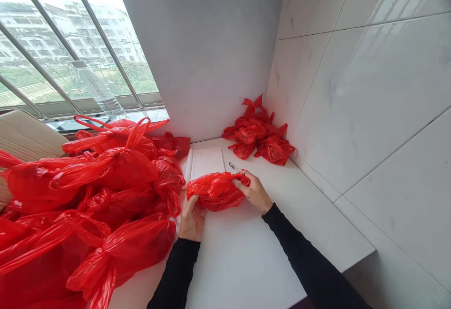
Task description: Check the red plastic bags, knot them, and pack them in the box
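Observation:
A crumpled red plastic bag (216, 191) is held between my two hands above the white tabletop (243, 262). My left hand (192, 220) grips its left end, thumb on top and the other fingers partly hidden underneath. At the right end, my right hand (254, 191) pinches the plastic between thumb and fingers. Whatever the bag may contain is hidden. Just behind it lie an open notebook (207, 161) with printed pages and a pen (232, 166), whose lower part is covered by the bag and hand.
A big heap of knotted red bags (105, 205) fills the left side. A smaller pile of red bags (257, 133) sits in the back corner against the tiled wall (380, 88). By the barred window stands a clear water bottle (98, 90). The table's edge (341, 271) runs along the right.

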`<state>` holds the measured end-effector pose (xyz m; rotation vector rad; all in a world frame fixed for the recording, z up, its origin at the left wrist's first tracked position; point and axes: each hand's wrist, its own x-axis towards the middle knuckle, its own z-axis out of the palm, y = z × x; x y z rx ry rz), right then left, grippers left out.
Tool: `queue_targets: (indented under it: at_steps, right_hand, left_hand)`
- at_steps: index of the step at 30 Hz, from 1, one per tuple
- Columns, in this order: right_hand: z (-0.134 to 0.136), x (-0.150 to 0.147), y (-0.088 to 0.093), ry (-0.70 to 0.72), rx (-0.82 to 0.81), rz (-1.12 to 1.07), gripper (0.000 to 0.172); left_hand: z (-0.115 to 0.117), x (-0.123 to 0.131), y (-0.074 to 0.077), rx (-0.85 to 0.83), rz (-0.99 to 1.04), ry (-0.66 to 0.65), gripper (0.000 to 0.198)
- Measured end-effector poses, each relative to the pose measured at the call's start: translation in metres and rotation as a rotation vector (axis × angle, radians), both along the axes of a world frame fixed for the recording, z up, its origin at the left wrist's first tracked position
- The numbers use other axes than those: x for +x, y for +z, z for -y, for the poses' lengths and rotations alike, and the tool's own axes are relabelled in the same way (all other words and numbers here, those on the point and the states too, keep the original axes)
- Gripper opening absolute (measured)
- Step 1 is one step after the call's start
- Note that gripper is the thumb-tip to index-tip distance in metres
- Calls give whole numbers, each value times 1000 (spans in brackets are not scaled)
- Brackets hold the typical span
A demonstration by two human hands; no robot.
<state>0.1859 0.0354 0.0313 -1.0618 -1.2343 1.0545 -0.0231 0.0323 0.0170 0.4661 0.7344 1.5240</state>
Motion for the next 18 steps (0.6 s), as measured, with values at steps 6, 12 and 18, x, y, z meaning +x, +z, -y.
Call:
queue_targets:
  at_steps: [6,12,18]
  right_hand:
    - [-8,-1,-11,-278,-4,-30,26]
    - [-8,-2,-16,-333,-17,-110,15]
    - [-8,-1,-12,-204,-15,-154,22]
  left_hand:
    - [-4,1,-1,-8,20,36,15]
    - [-3,-4,3,-12,58,14,21]
    - [3,3,8,61,-1,22,42]
